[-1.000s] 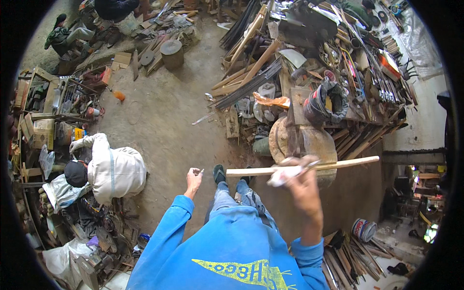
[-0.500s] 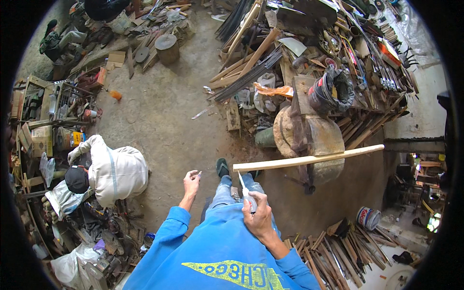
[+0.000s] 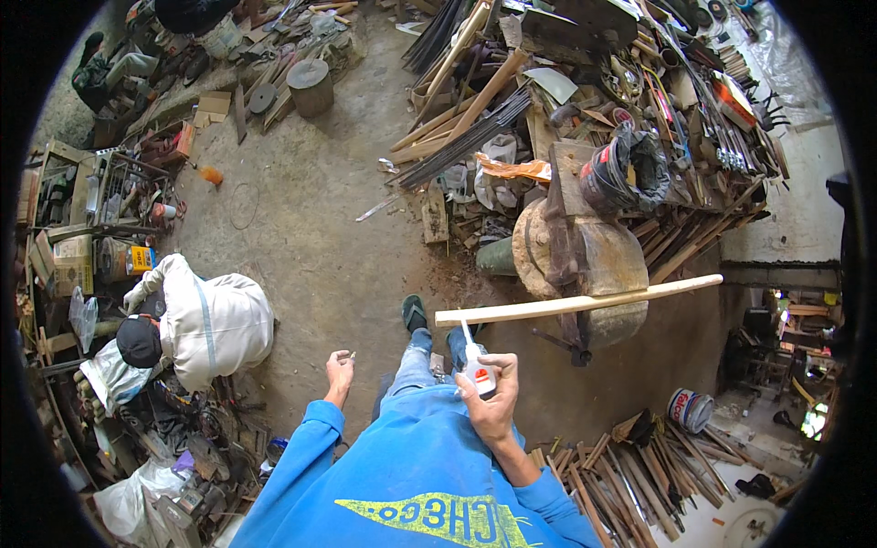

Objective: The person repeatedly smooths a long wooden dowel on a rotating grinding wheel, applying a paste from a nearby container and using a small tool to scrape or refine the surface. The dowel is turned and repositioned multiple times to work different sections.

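Observation:
My right hand (image 3: 494,406) is wrapped round a small white squeeze bottle (image 3: 478,375) with a long thin nozzle and a red mark on its label. The nozzle points away from me, and its tip overlaps the near edge of a long pale wooden strip (image 3: 548,309); whether it touches cannot be told. The strip lies across a thick round block (image 3: 610,269), its left end jutting out in front of my feet. Off to the left, my left hand (image 3: 339,374) is closed, pinching a small pale piece at its fingertips, too small to identify.
A crouching person (image 3: 219,324) in a white top works at the left. Piled wood and scrap (image 3: 475,119) fill the far side, with a lined bucket (image 3: 607,178) beside the block. Loose wooden sticks (image 3: 630,484) and a paint can (image 3: 691,410) lie at the near right.
My right hand has tilted the bottle, bringing its label into sight and its nozzle tip over the strip's edge. My left hand has drawn slightly left and toward me. The strip stays on the block.

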Demonstrator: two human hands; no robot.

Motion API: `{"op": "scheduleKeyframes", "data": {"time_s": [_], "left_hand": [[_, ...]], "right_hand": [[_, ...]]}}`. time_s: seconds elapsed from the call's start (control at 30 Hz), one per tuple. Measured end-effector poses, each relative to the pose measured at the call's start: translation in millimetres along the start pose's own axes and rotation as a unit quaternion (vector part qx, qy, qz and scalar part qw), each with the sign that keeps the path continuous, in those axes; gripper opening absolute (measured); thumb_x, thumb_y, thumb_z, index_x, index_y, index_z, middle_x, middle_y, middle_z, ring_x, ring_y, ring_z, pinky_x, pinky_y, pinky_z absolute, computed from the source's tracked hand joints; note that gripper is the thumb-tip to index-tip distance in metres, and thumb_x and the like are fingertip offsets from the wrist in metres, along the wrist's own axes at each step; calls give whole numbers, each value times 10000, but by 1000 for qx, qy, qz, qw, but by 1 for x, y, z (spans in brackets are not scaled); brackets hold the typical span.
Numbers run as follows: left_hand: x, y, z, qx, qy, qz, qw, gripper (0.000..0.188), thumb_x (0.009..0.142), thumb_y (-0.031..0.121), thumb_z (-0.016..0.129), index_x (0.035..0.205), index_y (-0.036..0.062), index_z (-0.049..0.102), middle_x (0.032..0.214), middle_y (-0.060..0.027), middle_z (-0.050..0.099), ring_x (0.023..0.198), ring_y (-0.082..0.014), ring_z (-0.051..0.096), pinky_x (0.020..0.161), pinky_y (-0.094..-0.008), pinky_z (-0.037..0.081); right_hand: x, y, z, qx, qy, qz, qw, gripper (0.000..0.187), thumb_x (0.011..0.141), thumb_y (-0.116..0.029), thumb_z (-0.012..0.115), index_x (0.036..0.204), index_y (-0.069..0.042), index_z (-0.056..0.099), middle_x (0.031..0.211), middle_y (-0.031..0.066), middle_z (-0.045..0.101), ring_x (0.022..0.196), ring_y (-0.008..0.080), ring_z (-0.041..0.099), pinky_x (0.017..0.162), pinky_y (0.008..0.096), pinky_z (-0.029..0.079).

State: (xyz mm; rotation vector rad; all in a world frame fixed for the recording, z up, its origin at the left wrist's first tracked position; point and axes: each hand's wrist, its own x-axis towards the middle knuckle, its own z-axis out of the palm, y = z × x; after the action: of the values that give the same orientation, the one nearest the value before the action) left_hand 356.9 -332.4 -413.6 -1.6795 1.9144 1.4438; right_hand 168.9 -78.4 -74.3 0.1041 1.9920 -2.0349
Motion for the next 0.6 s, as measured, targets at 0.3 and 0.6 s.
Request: {"op": "scheduleKeyframes", "data": {"time_s": [0.3,0.6], "left_hand": [[-5,31,16,-15,-35,30,999,246,874,79,683,1113,35,642,875,-96,719,727,-149,661,652,-303,535],[-47,130,33,-181,-75,200,960,160,994,47,465,1065,82,604,858,-23,616,691,-99,598,610,-253,513]], "right_hand": [[12,15,-15,50,7,104,993,296,922,-51,664,1067,-70,407,862,134,671,613,125,625,553,240,516],[14,-4,-18,-275,67,32,959,405,824,-96,720,1064,-36,400,816,114,530,729,231,590,668,416,482]]}}
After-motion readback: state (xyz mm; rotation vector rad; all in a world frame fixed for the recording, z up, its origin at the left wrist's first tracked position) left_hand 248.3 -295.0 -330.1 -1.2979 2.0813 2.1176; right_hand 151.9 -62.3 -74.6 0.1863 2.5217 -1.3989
